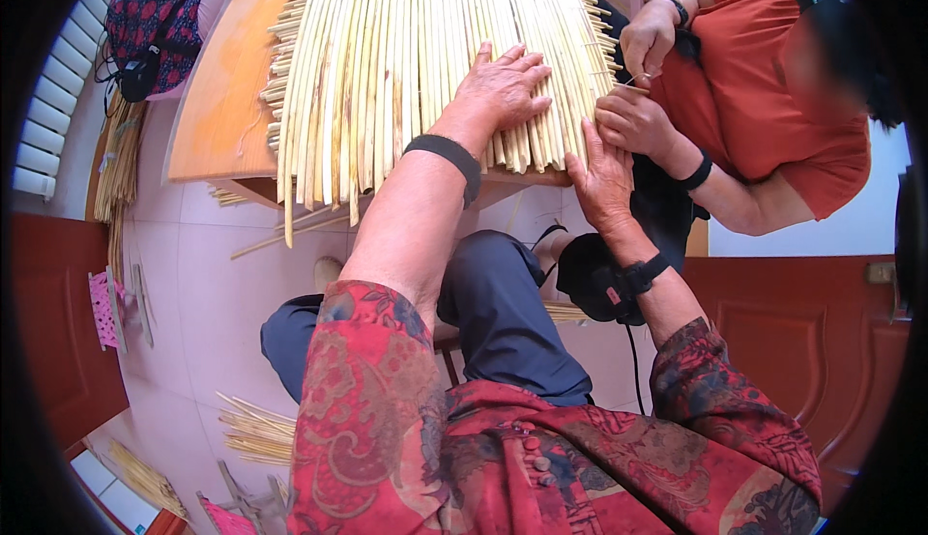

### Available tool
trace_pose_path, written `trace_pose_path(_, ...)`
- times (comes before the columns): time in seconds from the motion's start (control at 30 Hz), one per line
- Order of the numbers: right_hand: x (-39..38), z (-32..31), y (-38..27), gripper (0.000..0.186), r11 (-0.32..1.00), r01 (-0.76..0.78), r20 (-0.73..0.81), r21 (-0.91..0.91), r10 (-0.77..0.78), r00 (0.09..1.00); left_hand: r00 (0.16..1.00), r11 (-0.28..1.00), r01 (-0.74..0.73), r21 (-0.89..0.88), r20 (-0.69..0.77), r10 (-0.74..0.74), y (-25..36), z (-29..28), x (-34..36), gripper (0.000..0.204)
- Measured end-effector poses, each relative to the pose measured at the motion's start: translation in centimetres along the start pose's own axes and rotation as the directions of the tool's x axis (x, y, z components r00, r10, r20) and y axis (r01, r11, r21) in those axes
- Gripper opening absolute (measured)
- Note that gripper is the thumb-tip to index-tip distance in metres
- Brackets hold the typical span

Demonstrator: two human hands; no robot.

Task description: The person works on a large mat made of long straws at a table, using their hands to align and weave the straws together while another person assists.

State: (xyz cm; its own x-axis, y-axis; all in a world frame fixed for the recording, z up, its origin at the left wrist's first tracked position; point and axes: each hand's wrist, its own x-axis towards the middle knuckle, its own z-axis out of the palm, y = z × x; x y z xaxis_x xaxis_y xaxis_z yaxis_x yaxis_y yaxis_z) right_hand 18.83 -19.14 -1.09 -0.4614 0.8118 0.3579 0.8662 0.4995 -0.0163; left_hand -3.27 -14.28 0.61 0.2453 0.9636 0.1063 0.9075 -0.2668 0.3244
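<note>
A layer of pale yellow stalks (pixel 387 81), laid side by side lengthwise, covers much of the wooden table. My left hand (pixel 501 92) lies flat on top of them, fingers spread, palm down. At the near right corner of the layer, my right hand (pixel 607 185) has its fingers stretched out against the stalk ends, gripping nothing that I can see. Just beyond it, another person's hands (pixel 633 119) work at the right edge, pinching something thin; its kind is too small to tell.
The orange-brown table (pixel 227 119) shows at the left. A person in an orange-red shirt (pixel 764 100) sits at the right, another person in patterned clothes (pixel 159 13) at the far left. Stalk bundles lean by the radiator (pixel 118 153) and lie on the tiled floor (pixel 256 429).
</note>
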Motion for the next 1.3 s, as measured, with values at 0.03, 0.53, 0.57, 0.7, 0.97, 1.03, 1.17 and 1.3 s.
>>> trace_pose_path(0.03, 0.0, 0.0, 0.0, 0.062, 1.000, 0.003, -0.002, -0.010, -0.003, 1.000, 1.000, 1.000, -0.001, 0.002, -0.004, 0.001, 0.0, 0.0, 0.0, 0.055)
trace_pose_path(0.53, -0.1, -0.2, -0.2, 0.063, 0.995, -0.057, 0.052, 0.081, 0.053, 0.997, 0.999, 1.000, -0.016, -0.007, -0.029, 0.016, -0.1, 0.3, 0.1, 0.055)
trace_pose_path(0.57, -0.1, -0.3, -0.2, 0.063, 0.988, -0.083, 0.077, 0.131, 0.074, 0.994, 1.000, 1.000, -0.013, -0.001, -0.024, 0.013, -0.1, 0.2, 0.1, 0.055)
trace_pose_path(0.7, -0.2, -0.6, -0.4, 0.063, 0.993, -0.071, 0.058, 0.094, 0.066, 0.996, 0.999, 1.000, -0.029, 0.008, -0.025, 0.029, -0.1, 0.0, 0.1, 0.054)
trace_pose_path(0.97, -2.1, -0.8, -0.1, 0.063, 0.996, -0.027, 0.124, 0.082, 0.017, 0.992, 0.999, 0.999, -0.030, 0.023, -0.025, 0.030, -0.1, 0.2, -0.1, 0.056)
trace_pose_path(1.03, -2.1, -0.7, 0.0, 0.063, 0.997, -0.026, 0.107, 0.076, 0.018, 0.994, 0.999, 0.999, -0.029, 0.021, -0.025, 0.029, -0.1, 0.1, -0.1, 0.056)
trace_pose_path(1.17, -2.0, -0.6, 0.1, 0.063, 1.000, 0.023, 0.065, 0.019, -0.024, 0.998, 1.000, 0.999, -0.031, 0.031, -0.002, 0.031, 0.0, -0.1, -0.1, 0.056)
trace_pose_path(1.3, -2.0, -0.7, 0.0, 0.063, 0.999, 0.032, 0.067, 0.009, -0.032, 0.997, 1.000, 0.999, -0.026, 0.034, 0.008, 0.026, 0.2, -0.3, -0.1, 0.056)
